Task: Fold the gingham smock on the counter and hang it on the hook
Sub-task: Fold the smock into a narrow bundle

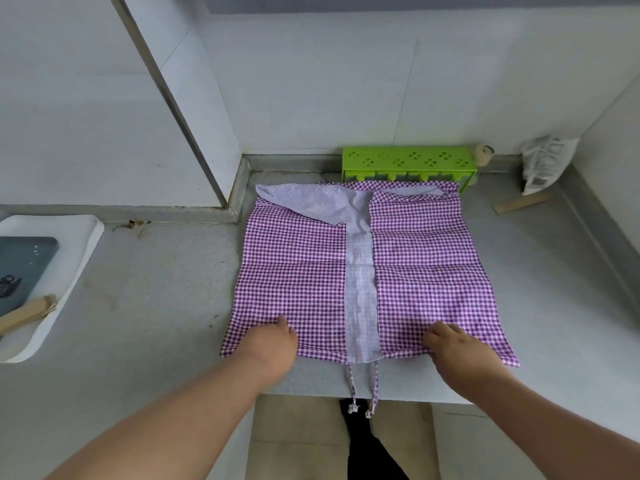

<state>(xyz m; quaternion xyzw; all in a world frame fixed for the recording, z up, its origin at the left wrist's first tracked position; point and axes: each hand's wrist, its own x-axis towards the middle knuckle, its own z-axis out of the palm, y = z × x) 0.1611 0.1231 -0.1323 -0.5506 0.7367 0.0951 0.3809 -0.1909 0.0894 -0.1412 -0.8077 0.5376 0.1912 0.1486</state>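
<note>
2 hands are on the near edge of the smock (pixel 367 271), which lies flat on the grey counter (pixel 156 289). Its 2 purple checked sides are folded in toward the middle, and a pale strip shows between them. The left hand (pixel 273 344) rests on the left side near the hem. Its fingers look tucked under, so I cannot tell if they pinch the cloth. The right hand (pixel 457 348) has curled fingers on the right side near the hem, and the cloth puckers a little there, so it seems to pinch it.

I think the next fold brings the near edge up to the far edge. To do it well, both hands should grab the hem corners, lift together, and keep the sides lined up. The 2 ties (pixel 362 393) hang off the counter edge and should be tucked in first.

No hook shows here.

A white tray (pixel 86 233) on the left holds a dark flat thing (pixel 24 268) and a wooden stick (pixel 26 315). A green rack (pixel 408 164) stands at the wall, just behind the smock. I cannot see anything inside it.
</note>
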